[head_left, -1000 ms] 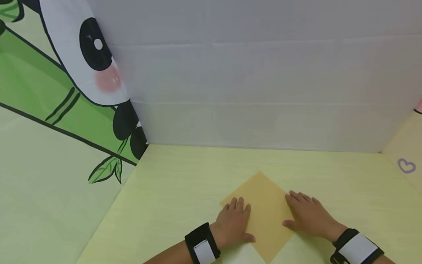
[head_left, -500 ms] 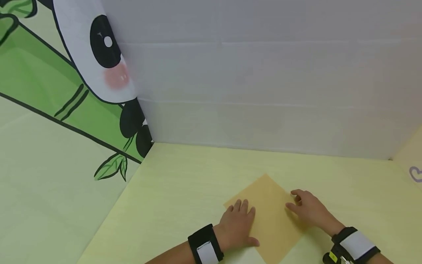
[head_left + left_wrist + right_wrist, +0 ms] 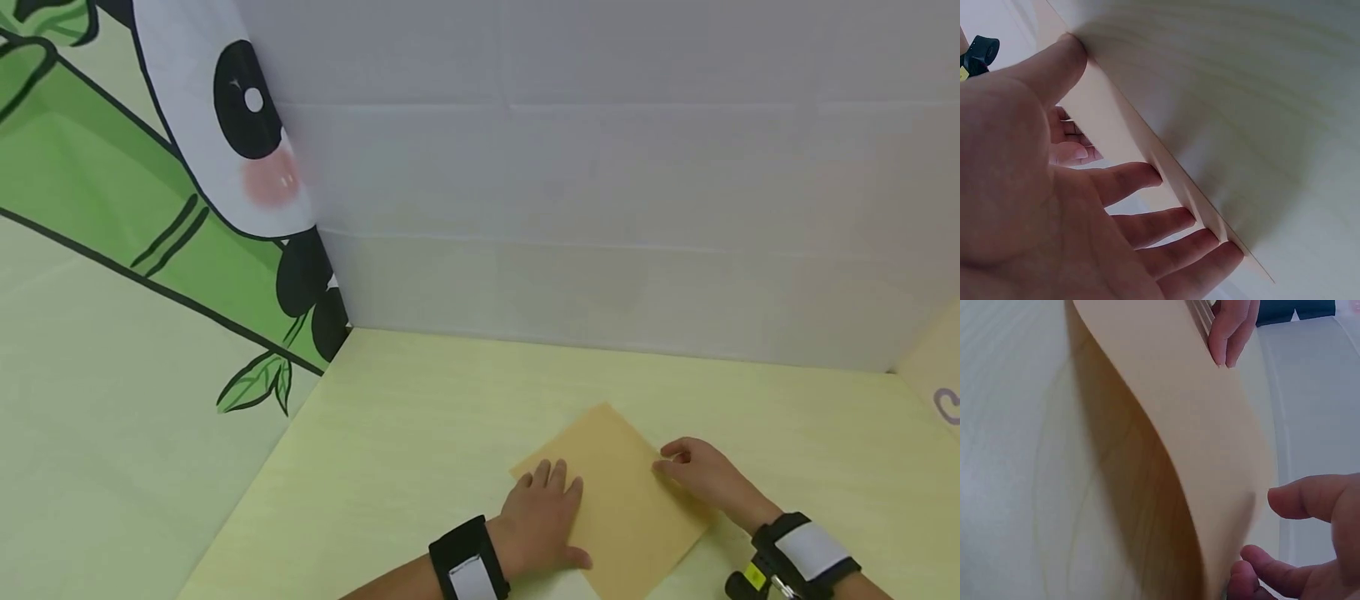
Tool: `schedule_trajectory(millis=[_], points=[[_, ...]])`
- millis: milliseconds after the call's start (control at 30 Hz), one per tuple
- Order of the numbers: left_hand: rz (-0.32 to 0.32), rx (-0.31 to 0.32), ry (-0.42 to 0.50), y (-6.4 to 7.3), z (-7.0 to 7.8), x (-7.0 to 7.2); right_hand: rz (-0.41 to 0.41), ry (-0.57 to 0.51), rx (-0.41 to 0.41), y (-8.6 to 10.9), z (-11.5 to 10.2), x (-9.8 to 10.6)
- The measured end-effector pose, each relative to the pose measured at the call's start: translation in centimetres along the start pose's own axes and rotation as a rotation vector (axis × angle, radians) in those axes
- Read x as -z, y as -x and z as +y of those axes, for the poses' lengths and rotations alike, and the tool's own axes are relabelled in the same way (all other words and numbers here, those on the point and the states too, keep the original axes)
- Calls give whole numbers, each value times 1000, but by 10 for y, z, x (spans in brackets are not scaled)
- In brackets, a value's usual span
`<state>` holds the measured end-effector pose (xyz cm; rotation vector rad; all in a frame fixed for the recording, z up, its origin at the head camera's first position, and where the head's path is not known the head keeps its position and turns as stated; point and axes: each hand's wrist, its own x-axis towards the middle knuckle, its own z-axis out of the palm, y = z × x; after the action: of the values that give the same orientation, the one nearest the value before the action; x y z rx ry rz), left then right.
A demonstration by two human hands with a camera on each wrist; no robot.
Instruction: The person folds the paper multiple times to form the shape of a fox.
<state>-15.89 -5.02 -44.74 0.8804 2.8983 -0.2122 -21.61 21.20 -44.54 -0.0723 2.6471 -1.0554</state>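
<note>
1. Grey backdrop (image 3: 585,192): upright, beyond the far corner of the orange sheet, with faint horizontal creases.
2. Pale yellow tabletop (image 3: 412,433): beneath the sheet and spreading out on its left, right and far sides.
3. Printed side panel (image 3: 97,350): well to the left of the sheet; green bands, leaves and part of a cartoon animal show.
4. Orange sheet (image 3: 630,508): 1 square laid cornerwise on the tabletop, between the 2 hands. The right wrist view shows 1 edge bowed up, with shadow below. Progress, as judged: an early stage. Done: the left side is steadied and the right side partly raised. Left undone: no fold or crease is visible on the surface shown.
5. Left hand (image 3: 536,521): spread, resting along the sheet's lower left edge, digits extended.
6. Right hand (image 3: 701,475): at the sheet's right side, fingers bent, thumb just apart from the forefinger; whether it pinches the sheet cannot be told.
7. Black wristbands (image 3: 810,550): 1 per wrist, at either side of the sheet.
8. Purple heart outline (image 3: 947,406): well to the sheet's right, cut by the frame.
</note>
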Motion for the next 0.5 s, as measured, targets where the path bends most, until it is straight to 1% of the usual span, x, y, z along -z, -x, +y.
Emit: schedule_trajectory(millis=[33,100,167,267,333,400,500], points=[[2,-1,-7,0,0,0,4,-4,3,0,0,0],[2,-2,-15,0,-1,1,31,28,37,-1,0,-2],[-2,-3,-16,0,-1,1,84,100,96,-3,1,-6],[-16,1,-4,-1,-2,1,188,243,207,-5,3,-14],[-26,5,7,-2,-2,0,227,317,271,-8,3,-20],[-38,9,18,-3,-1,-1,231,367,322,-12,3,-23],[-49,10,28,-4,1,-1,192,417,341,-18,-1,-25]])
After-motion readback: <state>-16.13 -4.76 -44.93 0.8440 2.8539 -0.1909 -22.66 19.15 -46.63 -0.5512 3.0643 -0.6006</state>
